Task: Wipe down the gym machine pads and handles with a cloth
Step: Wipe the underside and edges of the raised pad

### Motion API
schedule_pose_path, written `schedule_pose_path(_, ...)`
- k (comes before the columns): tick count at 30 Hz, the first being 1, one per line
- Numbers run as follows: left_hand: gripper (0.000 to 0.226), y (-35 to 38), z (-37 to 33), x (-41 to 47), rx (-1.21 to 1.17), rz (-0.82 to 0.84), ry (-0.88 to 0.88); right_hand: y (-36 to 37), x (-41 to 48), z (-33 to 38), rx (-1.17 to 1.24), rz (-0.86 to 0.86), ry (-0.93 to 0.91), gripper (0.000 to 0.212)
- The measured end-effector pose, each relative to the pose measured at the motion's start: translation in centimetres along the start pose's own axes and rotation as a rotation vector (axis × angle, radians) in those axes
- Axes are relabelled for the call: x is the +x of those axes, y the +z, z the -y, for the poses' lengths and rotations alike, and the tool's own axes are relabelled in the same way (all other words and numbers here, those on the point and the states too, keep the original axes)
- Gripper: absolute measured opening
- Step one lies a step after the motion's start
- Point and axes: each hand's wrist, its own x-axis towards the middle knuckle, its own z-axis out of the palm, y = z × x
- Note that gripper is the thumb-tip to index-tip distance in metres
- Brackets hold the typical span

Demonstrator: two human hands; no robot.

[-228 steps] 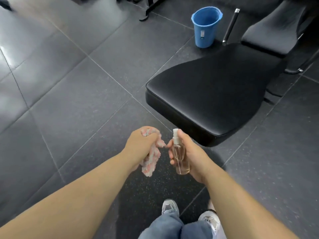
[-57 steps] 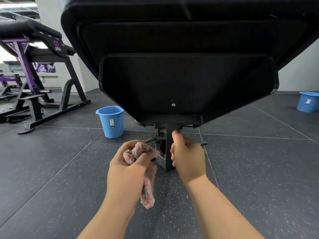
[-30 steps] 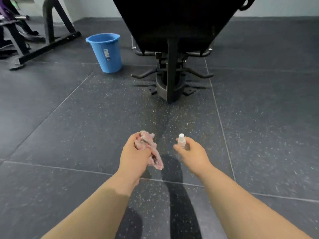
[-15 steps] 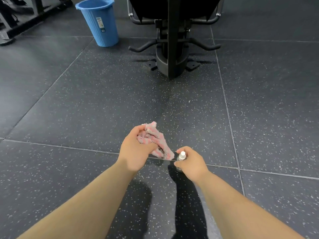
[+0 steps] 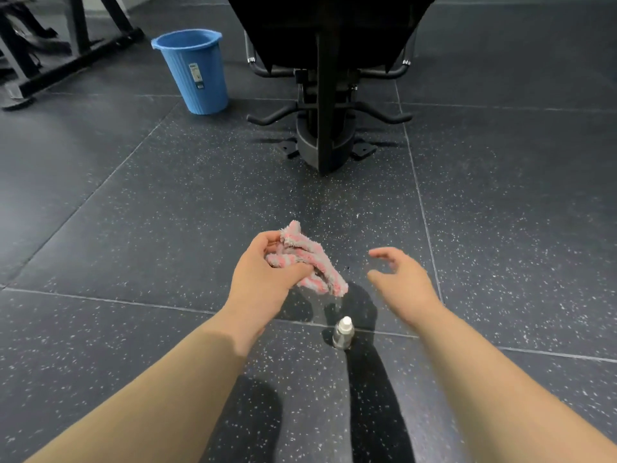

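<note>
Bottle now stands released on floor; right hand hangs open, left hand keeps gripping cloth.

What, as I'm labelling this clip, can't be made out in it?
Head view only:
- machine pad: cut off by the top edge.
- blue bucket: label too small to read.
- spray bottle: fill level unclear, seen from above.
- cloth: partly covered by the left hand.
- second machine: cut off at the left edge.
</note>
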Motion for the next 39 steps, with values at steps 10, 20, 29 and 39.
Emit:
schedule_pose_path(10,0.067,-4.1,-12.5,1.4,-0.278,-0.018,0.254,-0.2,2.1,19.3,1.166,0.142,-0.134,0.023)
schedule_pose_path(20,0.077,-9.7,-22.8,2.8,-0.386,-0.096,0.514,-1.4,0.4,34.4,1.277,0.24,-0.338,0.017)
schedule_pose_path(29,0.067,-12.0,-24.2,1.0,-0.446,-0.056,0.696,-0.9,-3.2,35.2,1.041,0.101,-0.626,0.016)
schedule_pose_path(39,0.041,-12.0,-24.9,-0.3,-0.613,-0.073,0.587,-1.1,-7.8,36.0,1.146,0.068,-0.649,0.027)
